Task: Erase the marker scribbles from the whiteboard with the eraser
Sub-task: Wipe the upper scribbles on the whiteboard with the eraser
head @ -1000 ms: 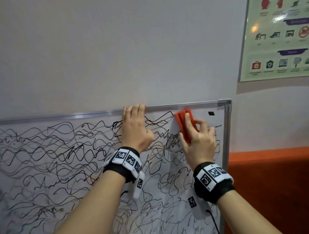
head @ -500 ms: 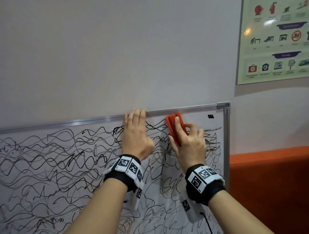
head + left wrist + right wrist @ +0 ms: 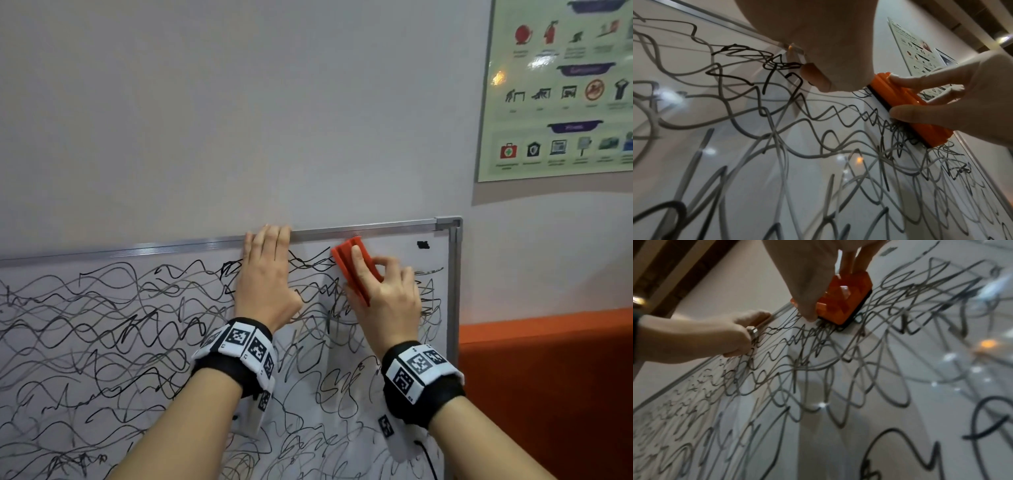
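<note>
The whiteboard (image 3: 404, 250) leans on the wall, covered in black marker scribbles (image 3: 102, 308). My left hand (image 3: 267, 274) lies flat on the board, fingers straight, fingertips over the top metal rail. My right hand (image 3: 387, 294) grips the orange eraser (image 3: 342, 260) with the thumb on one side and the fingers on the other. It presses the eraser's dark felt against the board just below the top rail. The left wrist view shows the eraser (image 3: 900, 95) lying on dense scribbles. In the right wrist view the eraser (image 3: 840, 301) sits under my right hand (image 3: 807, 272), with the left hand (image 3: 715, 337) beyond.
A small black mark (image 3: 423, 244) sits near the board's top right corner. A safety poster (image 3: 561, 96) hangs on the wall at the upper right. An orange padded surface (image 3: 548, 377) stands right of the board's metal edge (image 3: 454, 291).
My right hand has slid the eraser to the left along the top of the board, closer to the left hand. The left hand has stayed flat at the rail.
</note>
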The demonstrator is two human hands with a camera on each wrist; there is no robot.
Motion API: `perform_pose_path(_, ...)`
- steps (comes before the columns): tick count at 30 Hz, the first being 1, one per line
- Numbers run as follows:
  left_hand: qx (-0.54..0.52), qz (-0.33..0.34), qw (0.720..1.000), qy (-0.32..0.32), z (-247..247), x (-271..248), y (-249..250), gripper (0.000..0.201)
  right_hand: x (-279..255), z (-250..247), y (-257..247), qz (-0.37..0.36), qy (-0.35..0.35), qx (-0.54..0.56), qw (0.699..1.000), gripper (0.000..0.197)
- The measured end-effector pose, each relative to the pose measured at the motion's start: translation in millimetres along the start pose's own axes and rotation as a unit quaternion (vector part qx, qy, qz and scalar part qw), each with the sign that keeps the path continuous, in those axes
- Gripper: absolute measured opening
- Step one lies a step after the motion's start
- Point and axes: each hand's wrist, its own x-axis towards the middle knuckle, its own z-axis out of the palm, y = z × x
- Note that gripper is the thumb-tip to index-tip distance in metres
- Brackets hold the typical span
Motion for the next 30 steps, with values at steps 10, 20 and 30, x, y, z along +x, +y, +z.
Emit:
perform_pose_path(10, 0.007, 0.005, 1.0, 0.006, 0.2, 4.0, -2.4, 0.093, 0.3, -7.5, 13.1, -0.006, -0.002, -0.032, 0.999, 0.067)
perform_pose_path(20, 0.011, -0.01, 1.0, 0.019, 6.6, 2.0, 0.6, 0.098, 7.0, -16.5, 12.6, -0.027, -0.021, -0.047, 0.998, 0.074)
perform_pose_path(30, 0.028, -0.021, 0.999, -0.014, 7.7, -0.3, 2.8, 0.112, 3.9, -9.3, 7.7, -0.108, -0.021, -0.086, 0.99, 0.09)
